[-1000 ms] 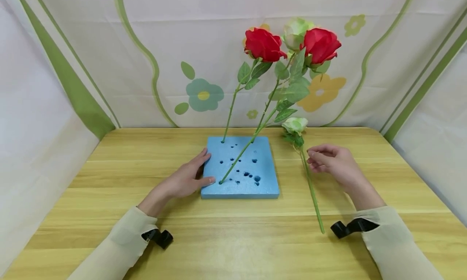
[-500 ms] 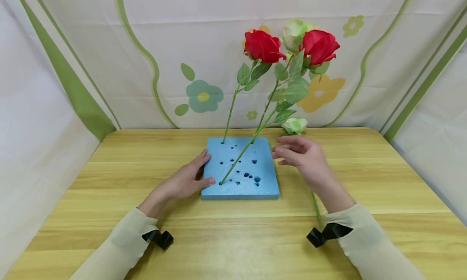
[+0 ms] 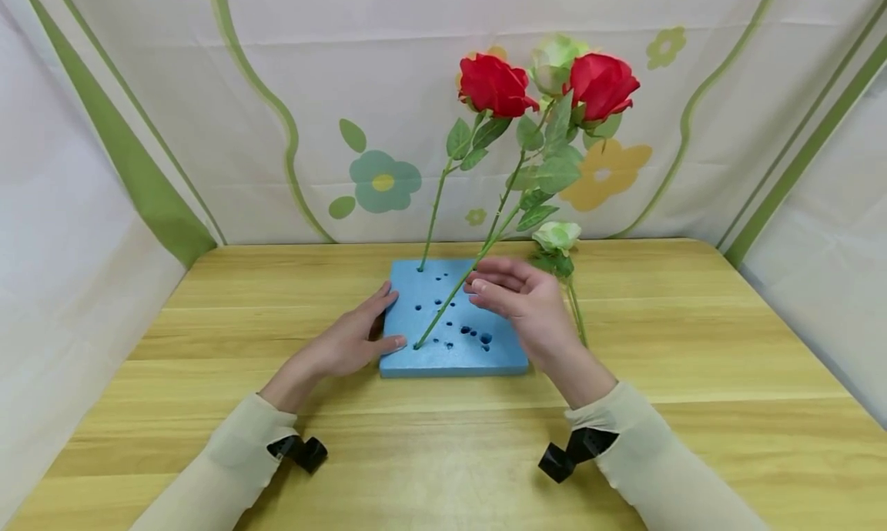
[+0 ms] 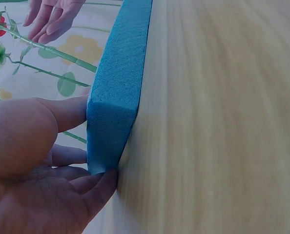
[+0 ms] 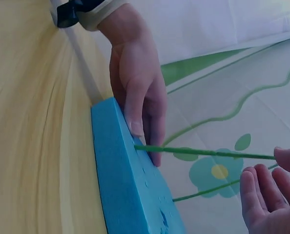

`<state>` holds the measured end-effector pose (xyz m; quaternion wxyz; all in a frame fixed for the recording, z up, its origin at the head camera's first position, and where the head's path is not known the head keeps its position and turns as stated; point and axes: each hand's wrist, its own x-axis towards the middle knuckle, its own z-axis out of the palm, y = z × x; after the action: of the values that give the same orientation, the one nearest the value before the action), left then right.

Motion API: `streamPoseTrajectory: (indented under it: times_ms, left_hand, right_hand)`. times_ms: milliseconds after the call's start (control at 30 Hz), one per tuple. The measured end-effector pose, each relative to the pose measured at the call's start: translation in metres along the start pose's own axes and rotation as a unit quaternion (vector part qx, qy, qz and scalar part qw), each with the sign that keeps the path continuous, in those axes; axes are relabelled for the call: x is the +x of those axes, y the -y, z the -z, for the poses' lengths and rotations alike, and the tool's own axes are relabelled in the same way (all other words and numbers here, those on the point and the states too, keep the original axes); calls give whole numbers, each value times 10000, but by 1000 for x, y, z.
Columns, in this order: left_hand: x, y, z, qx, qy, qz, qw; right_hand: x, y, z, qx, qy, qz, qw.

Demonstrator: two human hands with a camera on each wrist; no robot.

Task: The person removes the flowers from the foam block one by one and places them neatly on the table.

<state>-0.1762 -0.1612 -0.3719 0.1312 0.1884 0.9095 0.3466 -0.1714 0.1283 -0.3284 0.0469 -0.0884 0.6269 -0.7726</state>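
A blue foam block (image 3: 436, 365) with several holes lies on the table. My left hand (image 3: 346, 342) holds its left side, thumb on the top face and fingers along the edge. Three stems stand in the block; the slanted front-left stem (image 3: 449, 300) leans far to the right. Above are two red roses, a left one (image 3: 497, 85) and a right one (image 3: 603, 86), with a pale green flower (image 3: 554, 60) behind. My right hand (image 3: 530, 308) hovers over the block's right part. In the right wrist view its parted thumb and fingers (image 5: 264, 187) are at the slanted stem; contact is unclear.
One more pale green flower (image 3: 557, 237) lies on the wooden table (image 3: 693, 323), right of the block, its stem partly behind my right hand. A patterned curtain (image 3: 388, 38) closes off the back. Leaves (image 3: 557, 173) crowd above the block's right side.
My right hand has moved left, from beside the lying pale green flower to the slanted stem above the block. My left hand stays on the block, and the flowers keep their places.
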Motion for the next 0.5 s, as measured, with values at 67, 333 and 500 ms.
streamPoseTrajectory:
  times_ms: [67, 333, 500]
  left_hand:
    - [0, 0, 0, -1, -3, 2, 10000]
    - [0, 0, 1, -6, 0, 0, 10000]
    - [0, 0, 1, -6, 17, -4, 10000]
  right_hand:
    - [0, -2, -5, 103, -16, 4, 9999]
    - [1, -4, -15, 191, -258, 93, 9994]
    - [1, -4, -17, 166, -346, 186, 9991]
